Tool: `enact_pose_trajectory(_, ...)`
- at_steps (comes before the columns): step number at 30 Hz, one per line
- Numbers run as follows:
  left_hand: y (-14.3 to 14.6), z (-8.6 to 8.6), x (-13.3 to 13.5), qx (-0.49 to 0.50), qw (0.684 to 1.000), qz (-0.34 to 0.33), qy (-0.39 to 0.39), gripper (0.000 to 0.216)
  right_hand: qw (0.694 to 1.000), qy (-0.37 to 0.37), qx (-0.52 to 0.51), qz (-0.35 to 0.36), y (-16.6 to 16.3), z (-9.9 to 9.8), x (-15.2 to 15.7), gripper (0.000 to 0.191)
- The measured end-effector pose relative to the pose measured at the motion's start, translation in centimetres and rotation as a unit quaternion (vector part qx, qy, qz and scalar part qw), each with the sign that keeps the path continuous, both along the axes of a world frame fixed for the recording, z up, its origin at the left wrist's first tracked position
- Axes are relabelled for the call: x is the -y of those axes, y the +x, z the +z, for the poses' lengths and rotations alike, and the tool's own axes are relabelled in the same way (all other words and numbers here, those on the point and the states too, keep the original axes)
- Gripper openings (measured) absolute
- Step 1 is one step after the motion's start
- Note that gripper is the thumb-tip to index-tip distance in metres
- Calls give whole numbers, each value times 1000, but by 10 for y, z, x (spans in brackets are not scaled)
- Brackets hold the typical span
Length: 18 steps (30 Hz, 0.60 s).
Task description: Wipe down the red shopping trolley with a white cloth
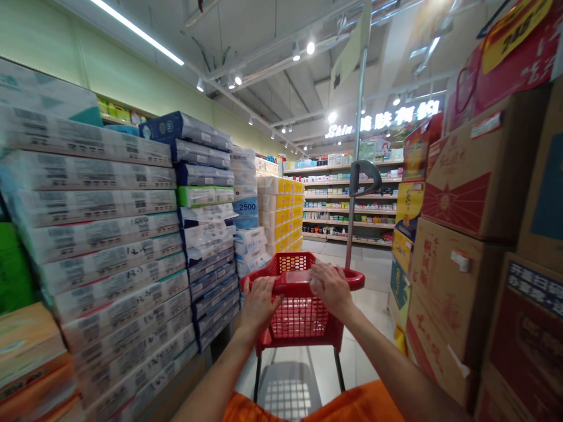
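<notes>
A red plastic shopping cart [299, 316] stands straight in front of me, with its mesh basket on thin dark legs. My left hand [259, 302] is closed over the left part of its red handle [295, 278]. Toward the right end of that handle, my right hand [331, 287] is closed over the bar. Something pale shows at the inner side of my right hand, too blurred to name. The undersides of both hands' grips are hidden.
Stacked tissue packs [109, 234] and dark blue packs [211, 258] line the left side. Cardboard cartons [457, 258] rise on the right. A metal pole [352, 228] stands just beyond the cart. Pale floor [373, 293] leads to stocked shelves [347, 196] at the back.
</notes>
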<state>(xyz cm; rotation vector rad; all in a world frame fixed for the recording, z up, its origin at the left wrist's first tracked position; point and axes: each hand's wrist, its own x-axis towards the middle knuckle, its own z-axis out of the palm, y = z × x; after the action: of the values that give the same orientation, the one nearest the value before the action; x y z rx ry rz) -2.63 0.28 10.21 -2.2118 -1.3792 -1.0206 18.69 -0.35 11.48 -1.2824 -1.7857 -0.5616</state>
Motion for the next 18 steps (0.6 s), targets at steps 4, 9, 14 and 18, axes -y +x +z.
enact_pose_trajectory(4,5,0,3,9,1000,10,3,35,989,-25,-79,-120,36,-2,-9,33)
enact_pose_trajectory(9,13,0,6,4,1000,16,17,36,1000,24,-1,6,-24,-3,-3,33)
enact_pose_trajectory(14,9,3,6,-8,1000,14,9,35,999,12,20,23,-8,-5,-2,30)
enact_pose_trajectory(18,11,2,7,-4,1000,16,9,36,992,-5,-75,-99,38,-8,-11,31)
